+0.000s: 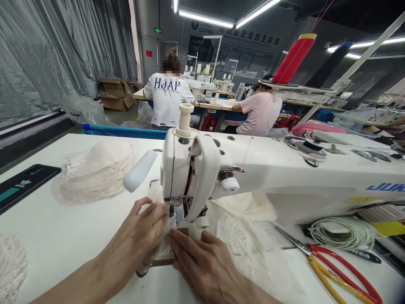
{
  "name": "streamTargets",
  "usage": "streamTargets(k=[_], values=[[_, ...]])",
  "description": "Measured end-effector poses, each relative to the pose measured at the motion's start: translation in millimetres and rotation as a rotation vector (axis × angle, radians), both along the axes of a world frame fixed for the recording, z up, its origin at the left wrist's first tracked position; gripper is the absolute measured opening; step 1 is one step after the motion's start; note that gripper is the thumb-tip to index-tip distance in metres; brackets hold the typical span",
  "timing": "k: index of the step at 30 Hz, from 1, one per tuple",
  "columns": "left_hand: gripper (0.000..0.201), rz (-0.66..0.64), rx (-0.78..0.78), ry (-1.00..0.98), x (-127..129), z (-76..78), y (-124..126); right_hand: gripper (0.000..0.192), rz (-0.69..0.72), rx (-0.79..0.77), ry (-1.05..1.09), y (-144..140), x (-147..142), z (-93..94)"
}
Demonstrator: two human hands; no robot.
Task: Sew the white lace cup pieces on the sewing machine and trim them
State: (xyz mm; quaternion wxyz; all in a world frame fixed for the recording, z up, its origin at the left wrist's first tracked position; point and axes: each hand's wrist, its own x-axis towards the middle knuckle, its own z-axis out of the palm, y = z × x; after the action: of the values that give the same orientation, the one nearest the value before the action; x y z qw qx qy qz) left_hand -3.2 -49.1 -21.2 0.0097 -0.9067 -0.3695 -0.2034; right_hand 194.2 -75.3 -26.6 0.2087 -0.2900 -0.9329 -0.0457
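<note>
My left hand [144,230] is closed over a strip of off-white lace [163,236], its bent fingers pressing it beside the needle area. My right hand [207,261] reaches in from the other side, fingers close together with the tips on the lace's right edge. Both thumbs are largely hidden. The lace lies under the head of a white sewing machine [190,169], by the presser foot [171,210]. More pale lace cloth [237,234] spreads to the right of my right hand, below the machine arm.
Pale lace cups [99,166] and a dark phone [28,183] lie on the left; more lace [11,266] sits nearer. Scissors [332,270] with red and yellow handles and coiled cord [343,232] are at right. Red thread [294,59] stands above. Two people sit beyond.
</note>
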Motion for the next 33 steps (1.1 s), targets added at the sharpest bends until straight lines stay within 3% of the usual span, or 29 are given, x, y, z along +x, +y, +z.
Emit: streamTargets(k=[4, 10, 20, 33], values=[[0.026, 0.036, 0.085, 0.04, 5.0, -7.3, -14.1, 0.025, 0.011, -0.007, 0.004, -2.3, 1.0, 2.1], [0.028, 0.047, 0.111, 0.075, 2.4, -24.4, -14.4, 0.025, 0.01, -0.006, 0.021, -1.7, 1.7, 3.1], [0.04, 0.032, 0.107, 0.094, 6.3, -7.8, -22.3, 0.025, -0.001, -0.018, 0.029, -2.4, 0.7, 2.0], [0.029, 0.027, 0.157, -0.002, 4.3, -9.7, -11.0, 0.033, -0.027, -0.027, -0.037, 2.4, -0.4, -1.3]])
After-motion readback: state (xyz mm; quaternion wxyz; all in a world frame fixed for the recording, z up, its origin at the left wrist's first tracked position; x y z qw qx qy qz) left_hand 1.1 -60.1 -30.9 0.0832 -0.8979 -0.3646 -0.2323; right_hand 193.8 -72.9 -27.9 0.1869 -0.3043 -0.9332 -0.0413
